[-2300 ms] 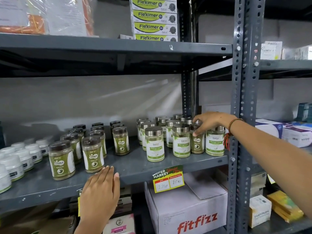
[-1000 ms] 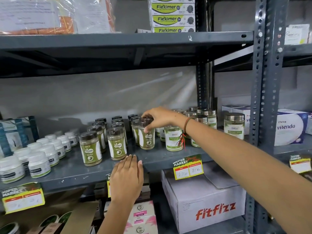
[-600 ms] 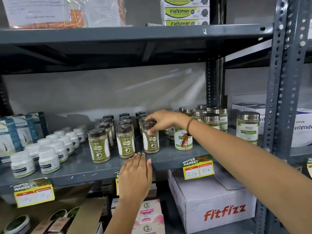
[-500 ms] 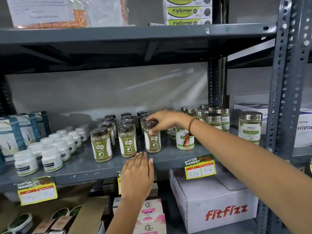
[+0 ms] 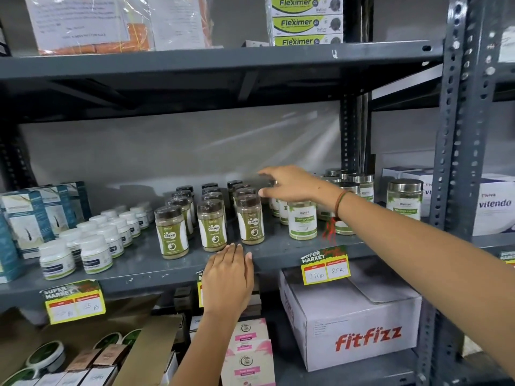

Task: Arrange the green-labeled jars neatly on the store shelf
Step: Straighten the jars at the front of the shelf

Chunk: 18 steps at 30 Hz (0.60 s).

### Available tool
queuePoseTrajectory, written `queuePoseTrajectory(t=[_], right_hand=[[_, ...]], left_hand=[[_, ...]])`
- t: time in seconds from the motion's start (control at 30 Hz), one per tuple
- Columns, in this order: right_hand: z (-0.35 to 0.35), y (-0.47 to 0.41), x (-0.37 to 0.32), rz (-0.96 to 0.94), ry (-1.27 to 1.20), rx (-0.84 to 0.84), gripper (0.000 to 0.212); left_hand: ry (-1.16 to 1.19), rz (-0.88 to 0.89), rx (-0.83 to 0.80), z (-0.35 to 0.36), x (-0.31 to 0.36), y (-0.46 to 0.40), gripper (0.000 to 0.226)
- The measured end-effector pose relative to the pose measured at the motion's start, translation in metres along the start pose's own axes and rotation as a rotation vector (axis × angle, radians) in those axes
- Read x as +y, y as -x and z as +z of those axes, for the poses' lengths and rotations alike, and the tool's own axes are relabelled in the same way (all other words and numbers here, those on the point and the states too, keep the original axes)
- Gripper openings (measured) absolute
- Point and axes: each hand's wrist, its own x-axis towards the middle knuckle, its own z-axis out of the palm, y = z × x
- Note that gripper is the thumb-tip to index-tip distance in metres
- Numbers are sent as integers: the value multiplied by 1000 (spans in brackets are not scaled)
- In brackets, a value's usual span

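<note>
The right hand [image 5: 292, 183] has let go of the brown-capped jar [image 5: 250, 220] it held a moment ago; that jar now stands at the front of the shelf [image 5: 278, 250], in line with two matching jars [image 5: 192, 229], so a tidy front row is forming. Fingers loose and spread, the hand hovers over the next jars behind, gripping nothing. The left hand [image 5: 228, 280] rests flat on the shelf edge, open. Steel-lidded jars [image 5: 302, 218] crowd the right side, one stray jar [image 5: 404, 199] apart; white tubs [image 5: 92, 246] fill the left.
</note>
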Motion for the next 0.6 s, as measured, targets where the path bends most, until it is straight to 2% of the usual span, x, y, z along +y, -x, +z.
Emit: queuePoseTrajectory(t=[0.17,0.3,0.37,0.6], right_hand=[[-36,39,36,87,-64,273,54],[-57,63,84,260,-10,359,48],[-63,72,108,356,103,323,49],[-71,90,154,672,414,-28,60]], left_hand=[[2,-13,-12,-2,2,0,44],[6,-23,-6,-2,3,1,45],[10,-23,0,-1,3,1,46],[-4,-29,6,2,2,1,44]])
